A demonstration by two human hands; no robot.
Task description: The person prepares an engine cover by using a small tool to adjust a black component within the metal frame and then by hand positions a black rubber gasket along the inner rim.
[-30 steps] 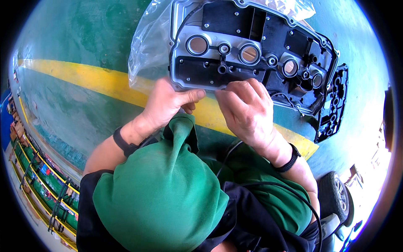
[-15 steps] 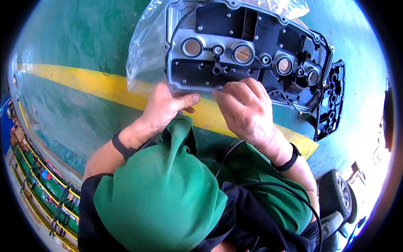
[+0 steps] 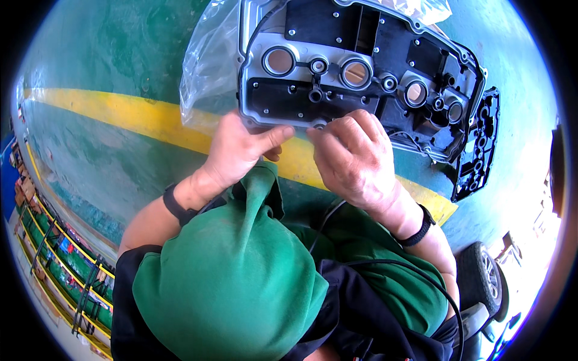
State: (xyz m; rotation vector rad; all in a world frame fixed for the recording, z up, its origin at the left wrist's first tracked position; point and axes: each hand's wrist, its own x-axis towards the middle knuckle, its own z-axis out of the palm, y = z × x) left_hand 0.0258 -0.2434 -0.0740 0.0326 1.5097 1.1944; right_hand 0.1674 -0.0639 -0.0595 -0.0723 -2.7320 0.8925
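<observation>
An engine valve cover (image 3: 337, 108), silver with black inner panels and round openings, lies in front of me with its inside facing up. A thin black rubber gasket (image 3: 242, 72) follows its left rim. Along the near right rim, a strand of it hangs loosely and runs in behind my right hand. My left hand (image 3: 236, 147) grips the near left corner, its fingers curled and thumb stretched toward the right. At the near rim my right hand (image 3: 355, 159) is closed in a pinch, the gasket at its fingers. The fingertips hide exactly where they hold it.
Clear plastic wrap (image 3: 208, 72) lies under and beside the cover. To the right stands a second, black cover (image 3: 480, 147). A yellow stripe (image 3: 144, 123) crosses the green floor. A car wheel (image 3: 481, 280) is at lower right, yellow-railed racks (image 3: 66, 265) at lower left.
The valve cover sits slightly lower and farther right in the picture. My left thumb has come closer to my right hand, which keeps its pinch at the near rim.
</observation>
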